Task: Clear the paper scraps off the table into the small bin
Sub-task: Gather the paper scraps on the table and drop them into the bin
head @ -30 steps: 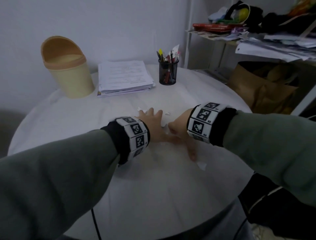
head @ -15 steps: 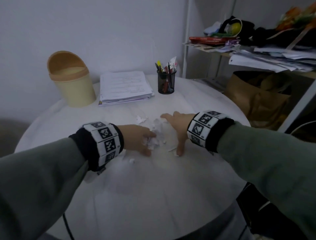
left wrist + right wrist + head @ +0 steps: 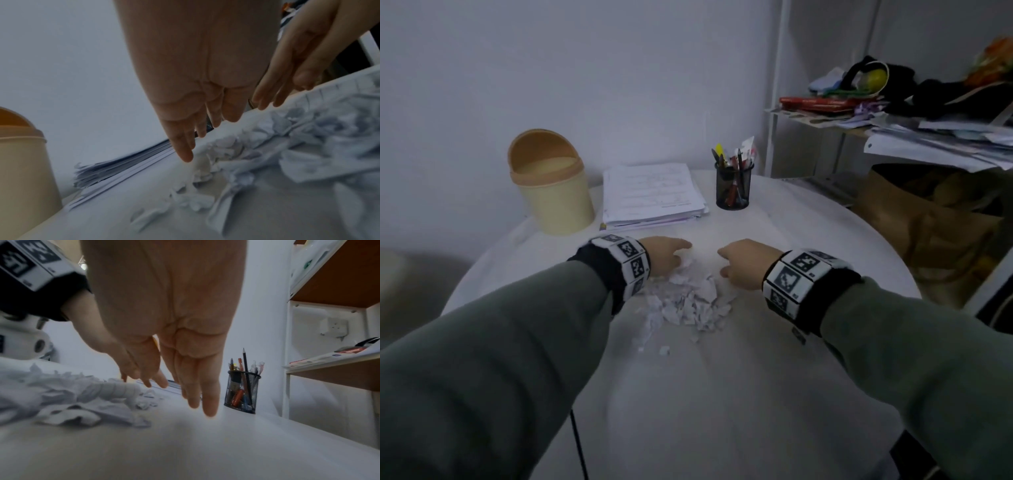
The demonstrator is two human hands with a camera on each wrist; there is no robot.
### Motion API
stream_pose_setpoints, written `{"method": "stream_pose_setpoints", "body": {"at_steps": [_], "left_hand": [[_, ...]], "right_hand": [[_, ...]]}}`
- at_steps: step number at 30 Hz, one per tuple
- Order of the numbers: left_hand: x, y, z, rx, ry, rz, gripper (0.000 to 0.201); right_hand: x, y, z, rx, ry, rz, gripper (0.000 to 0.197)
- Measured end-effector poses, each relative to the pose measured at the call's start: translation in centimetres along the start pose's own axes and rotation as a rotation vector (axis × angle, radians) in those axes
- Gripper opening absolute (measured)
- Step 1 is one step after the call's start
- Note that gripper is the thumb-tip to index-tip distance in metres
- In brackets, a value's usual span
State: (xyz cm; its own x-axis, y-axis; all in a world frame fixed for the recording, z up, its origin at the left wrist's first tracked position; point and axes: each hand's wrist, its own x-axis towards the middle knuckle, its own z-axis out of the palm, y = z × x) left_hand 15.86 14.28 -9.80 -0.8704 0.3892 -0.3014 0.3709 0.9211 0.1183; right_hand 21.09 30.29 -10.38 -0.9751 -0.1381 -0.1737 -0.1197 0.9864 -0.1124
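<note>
Torn white paper scraps [image 3: 688, 301] lie in a loose heap in the middle of the round white table [image 3: 722, 394]. My left hand [image 3: 671, 255] is at the heap's far left edge, fingers straight, fingertips [image 3: 186, 155] touching the outermost scraps [image 3: 287, 146]. My right hand [image 3: 739, 263] is at the far right edge, fingers straight and pointing down at the table [image 3: 205, 443], just beside the scraps [image 3: 72, 399]. Neither hand holds anything. The small beige bin [image 3: 551, 181] with a tan swing lid stands at the back left, apart from both hands.
A stack of printed sheets [image 3: 650, 195] lies behind the heap, between the bin and a black mesh pen cup [image 3: 734, 186]. A few stray scraps [image 3: 664, 350] lie nearer me. A cluttered shelf [image 3: 928, 137] and a brown paper bag [image 3: 914, 219] are to the right.
Both hands have moved apart and out to the far side of the scraps. The scraps, earlier covered by the hands, now show as one gathered heap between the wrists.
</note>
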Motion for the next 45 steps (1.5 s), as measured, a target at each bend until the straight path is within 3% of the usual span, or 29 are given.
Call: {"method": "stream_pose_setpoints", "body": {"at_steps": [5,8,12,14,16,20,23,29,33,35,37,39,45], "left_hand": [[-0.2,0.6,1.1,0.023,-0.07,0.04,0.045],[-2.1,-0.4,0.7,0.018,-0.127,0.086,0.046],[-4.9,-2.4,0.3,-0.041,-0.039,0.099,0.04],[-5.7,-3.5,0.2,-0.047,0.051,0.067,0.038],[-5.8,-4.2,0.5,-0.019,0.05,0.012,0.045],[-5.5,-4.6,1.1,0.0,-0.06,-0.089,0.056],[-5.2,-4.1,1.2,-0.053,-0.07,-0.105,0.054],[-7.0,-2.9,1.7,-0.054,-0.114,0.036,0.049],[-8.1,-2.7,2.0,-0.018,-0.021,0.049,0.067],[-8.2,-2.4,2.2,-0.01,-0.007,0.054,0.077],[-8.2,-2.1,2.5,0.006,-0.026,0.079,0.08],[-8.0,-2.0,2.9,0.023,-0.034,0.078,0.074],[-8.0,-2.4,3.2,-0.045,0.049,0.03,0.043]], "right_hand": [[-1.1,-2.3,1.5,-0.022,-0.183,-0.088,0.038],[-1.7,-3.3,1.8,-0.033,-0.21,-0.134,0.037],[-2.0,-3.3,1.0,-0.06,-0.099,-0.151,0.035],[-1.5,-3.3,0.3,-0.059,-0.034,-0.128,0.031],[-0.8,-3.2,-0.1,-0.054,-0.032,-0.103,0.036],[0.6,-3.3,-0.3,-0.113,-0.121,-0.06,0.05],[1.0,-3.5,-0.2,-0.141,-0.184,-0.09,0.048],[-1.0,-4.2,-0.3,-0.16,-0.336,-0.19,0.044],[-2.1,-4.4,-0.4,-0.105,-0.202,-0.192,0.043],[-2.5,-4.7,-0.5,-0.078,-0.12,-0.193,0.056],[-3.1,-5.1,-0.2,-0.07,-0.128,-0.197,0.069],[-3.5,-5.6,0.3,-0.114,-0.154,-0.218,0.07],[-3.3,-5.8,1.1,-0.114,-0.116,-0.231,0.046]]}}
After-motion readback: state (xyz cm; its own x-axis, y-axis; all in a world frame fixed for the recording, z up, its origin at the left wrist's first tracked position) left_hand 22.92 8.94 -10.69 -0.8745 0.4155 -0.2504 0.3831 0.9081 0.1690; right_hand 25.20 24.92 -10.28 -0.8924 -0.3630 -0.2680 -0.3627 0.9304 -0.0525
